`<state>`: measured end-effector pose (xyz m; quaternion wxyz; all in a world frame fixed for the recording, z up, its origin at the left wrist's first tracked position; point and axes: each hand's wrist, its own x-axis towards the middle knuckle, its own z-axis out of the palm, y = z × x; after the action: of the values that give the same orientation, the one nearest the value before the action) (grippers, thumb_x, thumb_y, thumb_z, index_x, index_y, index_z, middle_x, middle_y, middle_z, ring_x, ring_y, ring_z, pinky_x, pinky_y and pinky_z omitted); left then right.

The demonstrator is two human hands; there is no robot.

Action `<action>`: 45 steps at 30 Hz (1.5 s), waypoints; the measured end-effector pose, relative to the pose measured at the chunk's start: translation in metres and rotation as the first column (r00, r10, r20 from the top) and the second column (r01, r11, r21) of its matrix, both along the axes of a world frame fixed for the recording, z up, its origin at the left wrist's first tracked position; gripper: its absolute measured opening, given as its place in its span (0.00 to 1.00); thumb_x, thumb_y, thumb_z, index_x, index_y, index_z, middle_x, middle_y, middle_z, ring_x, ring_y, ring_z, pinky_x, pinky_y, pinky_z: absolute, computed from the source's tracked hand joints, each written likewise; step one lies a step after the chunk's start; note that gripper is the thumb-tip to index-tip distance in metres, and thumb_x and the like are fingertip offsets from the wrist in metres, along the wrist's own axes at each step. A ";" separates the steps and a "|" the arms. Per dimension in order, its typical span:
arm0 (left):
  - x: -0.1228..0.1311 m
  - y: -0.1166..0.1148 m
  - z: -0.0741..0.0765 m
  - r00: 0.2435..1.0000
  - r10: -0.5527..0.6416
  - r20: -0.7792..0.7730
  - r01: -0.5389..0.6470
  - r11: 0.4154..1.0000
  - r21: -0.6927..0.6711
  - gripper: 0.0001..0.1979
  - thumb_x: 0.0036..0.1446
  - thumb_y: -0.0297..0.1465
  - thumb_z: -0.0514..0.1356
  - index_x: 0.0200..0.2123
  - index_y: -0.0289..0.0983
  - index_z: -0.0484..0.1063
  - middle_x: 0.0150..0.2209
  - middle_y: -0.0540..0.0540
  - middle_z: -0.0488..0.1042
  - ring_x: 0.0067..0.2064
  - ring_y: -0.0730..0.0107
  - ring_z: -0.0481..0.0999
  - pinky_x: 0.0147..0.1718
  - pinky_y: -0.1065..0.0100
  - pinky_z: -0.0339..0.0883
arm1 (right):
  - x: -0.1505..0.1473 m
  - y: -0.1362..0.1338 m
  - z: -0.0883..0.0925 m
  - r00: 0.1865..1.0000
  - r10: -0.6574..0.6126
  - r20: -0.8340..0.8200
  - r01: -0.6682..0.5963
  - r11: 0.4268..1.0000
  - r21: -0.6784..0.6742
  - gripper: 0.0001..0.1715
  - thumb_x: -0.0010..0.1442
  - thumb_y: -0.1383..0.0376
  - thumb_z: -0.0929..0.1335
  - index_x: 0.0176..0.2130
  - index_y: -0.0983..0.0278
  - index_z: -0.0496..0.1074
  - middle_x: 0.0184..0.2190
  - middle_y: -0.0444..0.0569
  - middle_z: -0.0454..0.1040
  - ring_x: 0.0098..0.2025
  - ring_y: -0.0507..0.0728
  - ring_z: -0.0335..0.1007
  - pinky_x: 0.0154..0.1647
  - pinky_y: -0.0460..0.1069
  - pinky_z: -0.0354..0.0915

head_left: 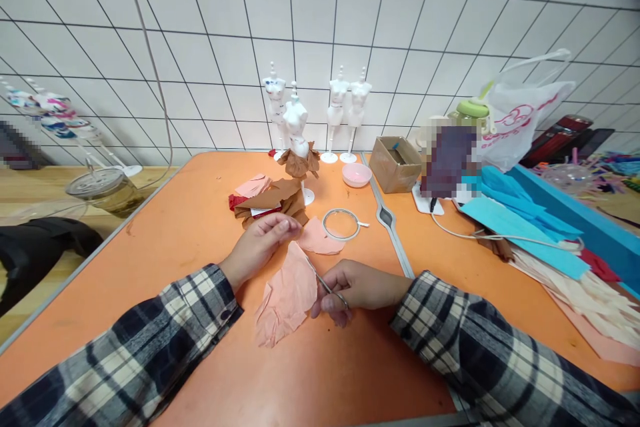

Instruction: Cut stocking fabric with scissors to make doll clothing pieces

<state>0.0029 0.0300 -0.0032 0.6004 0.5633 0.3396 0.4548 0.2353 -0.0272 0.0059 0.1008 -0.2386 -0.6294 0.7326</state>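
Crumpled peach paper (pixel 287 297) lies on the orange table between my hands, its upper tip near my left fingers. My left hand (pixel 267 240) has its thumb and fingers pressed together above that tip; what is between them, if anything, is too small to tell. In my right hand (pixel 345 287) is a small metal pair of scissors (pixel 330 289), pointing up and left along the paper's right edge. Another peach piece (pixel 320 238) lies just beyond, partly under a ring of tape (pixel 341 225). Brown paper (pixel 273 199) is piled behind my left hand.
Small white mannequins (pixel 337 107) stand at the back, one with a brown paper skirt (pixel 299 161). A pink bowl (pixel 357 175), a cardboard box (pixel 395 163) and a propped phone (pixel 450 160) are to the right. Blue paper (pixel 525 233) lies farther right, a lidded jar (pixel 103 190) far left.
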 end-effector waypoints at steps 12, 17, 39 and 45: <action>-0.003 -0.002 0.001 0.985 -0.171 0.034 0.173 0.982 -0.079 0.09 0.48 0.33 0.70 0.27 0.35 0.75 0.39 0.44 0.77 0.43 0.63 0.73 0.46 0.64 0.62 | 0.001 0.001 0.000 1.000 -0.009 -0.026 0.009 1.000 0.005 0.30 0.56 0.46 0.70 0.42 0.69 0.77 0.22 0.43 0.71 0.23 0.47 0.65 0.24 0.42 0.60; 0.000 -0.003 0.002 0.963 -0.168 0.210 0.205 0.964 -0.168 0.07 0.50 0.31 0.69 0.29 0.34 0.76 0.38 0.44 0.78 0.43 0.65 0.74 0.47 0.65 0.61 | 0.001 0.001 0.001 1.000 -0.005 -0.030 0.005 1.000 0.005 0.30 0.56 0.45 0.70 0.42 0.69 0.77 0.20 0.42 0.69 0.22 0.46 0.64 0.26 0.42 0.61; 0.012 -0.015 0.000 0.901 -0.434 -0.001 0.424 0.881 -0.211 0.13 0.45 0.36 0.71 0.25 0.32 0.76 0.28 0.47 0.72 0.31 0.72 0.69 0.33 0.70 0.63 | -0.004 -0.007 0.000 0.996 0.018 -0.082 -0.022 0.998 -0.054 0.35 0.56 0.42 0.67 0.45 0.69 0.74 0.29 0.47 0.74 0.27 0.48 0.68 0.34 0.45 0.65; 0.010 -0.014 0.000 0.881 -0.470 -0.059 0.452 0.871 -0.192 0.13 0.46 0.37 0.71 0.26 0.32 0.77 0.30 0.48 0.72 0.34 0.72 0.68 0.36 0.70 0.62 | -0.006 -0.007 -0.001 0.996 0.017 -0.088 -0.023 0.998 -0.063 0.37 0.55 0.40 0.68 0.45 0.70 0.74 0.29 0.48 0.74 0.27 0.48 0.68 0.32 0.45 0.66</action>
<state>0.0132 0.0156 -0.0032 0.7196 0.5968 0.2641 0.2371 0.2295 -0.0344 0.0048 0.1132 -0.2034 -0.6029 0.7631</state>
